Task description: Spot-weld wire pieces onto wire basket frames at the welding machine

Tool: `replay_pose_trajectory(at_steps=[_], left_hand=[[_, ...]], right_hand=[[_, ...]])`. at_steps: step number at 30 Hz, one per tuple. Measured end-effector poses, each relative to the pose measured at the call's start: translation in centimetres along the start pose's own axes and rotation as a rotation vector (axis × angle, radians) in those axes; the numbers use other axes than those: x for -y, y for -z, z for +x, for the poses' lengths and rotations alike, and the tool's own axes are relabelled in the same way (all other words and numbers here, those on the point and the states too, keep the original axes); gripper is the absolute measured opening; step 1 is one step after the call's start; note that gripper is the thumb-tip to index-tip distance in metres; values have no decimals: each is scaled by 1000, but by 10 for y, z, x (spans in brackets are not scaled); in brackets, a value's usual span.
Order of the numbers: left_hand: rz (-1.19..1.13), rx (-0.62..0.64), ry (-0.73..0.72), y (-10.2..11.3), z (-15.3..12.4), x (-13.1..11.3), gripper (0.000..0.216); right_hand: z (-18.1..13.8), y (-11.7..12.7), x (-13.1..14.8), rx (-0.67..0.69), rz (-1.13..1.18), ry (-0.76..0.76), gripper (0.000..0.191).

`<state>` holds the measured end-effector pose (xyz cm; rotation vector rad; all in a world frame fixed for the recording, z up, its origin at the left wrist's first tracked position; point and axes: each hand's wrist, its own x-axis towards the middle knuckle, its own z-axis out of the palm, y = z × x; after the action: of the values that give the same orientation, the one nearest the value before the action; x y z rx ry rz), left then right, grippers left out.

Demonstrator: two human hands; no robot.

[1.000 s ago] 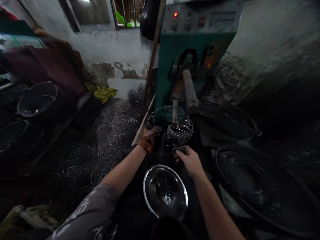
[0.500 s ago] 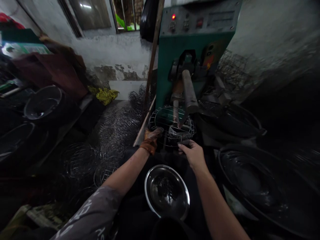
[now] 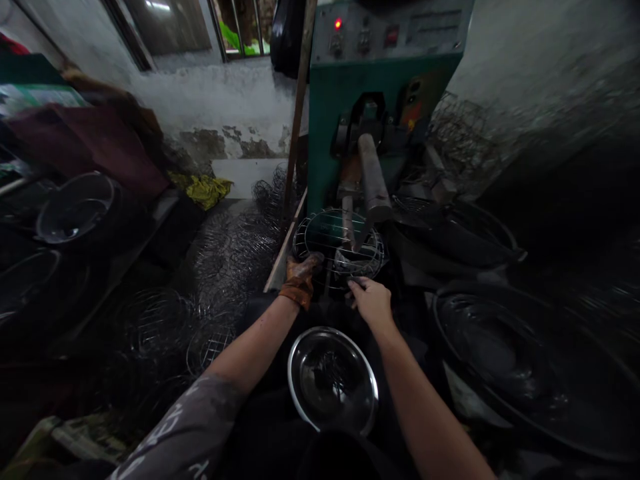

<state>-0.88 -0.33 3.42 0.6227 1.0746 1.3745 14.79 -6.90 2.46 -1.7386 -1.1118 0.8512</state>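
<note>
**Both hands steadied the wire basket under the welder arm**

Nearest the person, a shiny metal bowl (image 3: 333,380) sat just in front of the wire basket (image 3: 336,250), with small wire bits in it. Just past the bowl, both hands met the basket. The left hand (image 3: 300,277), in a brown glove, pressed on the basket's left rim; I could not tell how far its fingers were closed. The bare right hand (image 3: 370,300) had its fingers (image 3: 356,287) curled on the near rim, pinching something small and dark there. The basket lay on its side, right under the grey arm (image 3: 373,180) of the green machine (image 3: 370,80), whose red light (image 3: 338,24) was on. To do this well, I think the hands had to keep the basket from rolling and stay clear of the arm's tip. To the left of the basket lay a pile of more wire baskets (image 3: 225,260).
</note>
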Motion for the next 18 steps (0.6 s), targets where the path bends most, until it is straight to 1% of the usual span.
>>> replay_pose_trajectory(at_steps=[2, 4, 6, 8, 10, 12, 14, 18], left_hand=[[32, -59, 33, -1, 2, 2, 54], [66, -84, 80, -1, 4, 2, 54], [64, -71, 111, -2, 5, 2, 57], [14, -41, 117, -3, 5, 2, 61], [-20, -45, 128, -3, 6, 2, 63], [-15, -60, 156, -4, 7, 2, 61], [-23, -49, 151, -6, 10, 2, 58], [-71, 28, 106, -13, 18, 3, 56]], right_hand=[[2, 0, 2, -1, -64, -3, 23], [3, 0, 4, -14, -60, -5, 21], [4, -2, 4, -31, -6, -10, 23], [3, -3, 3, -47, 56, -10, 27], [4, -5, 2, -63, 91, -3, 33], [6, -6, 2, -77, 100, 9, 36], [10, -6, 4, -87, 101, 13, 36], [20, -4, 8, -101, 102, 5, 29]])
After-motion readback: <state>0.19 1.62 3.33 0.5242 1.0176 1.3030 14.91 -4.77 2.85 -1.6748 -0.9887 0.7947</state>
